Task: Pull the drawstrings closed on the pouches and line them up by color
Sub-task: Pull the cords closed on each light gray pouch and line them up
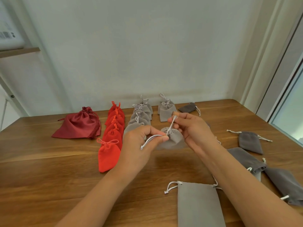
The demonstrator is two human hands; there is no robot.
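Note:
A small light grey pouch hangs above the table between my hands, its mouth gathered tight. My left hand pinches one white drawstring that runs out to the lower left. My right hand pinches the other drawstring, which slants up to the right. Behind them lie a row of several red pouches, a row of several light grey pouches and a short row of light grey pouches, all with tied strings. A large dark red pouch sits at the left.
An open light grey pouch lies flat near the front edge. Several dark grey pouches lie loose at the right, and one more dark grey pouch at the back. The wooden table meets a white wall behind.

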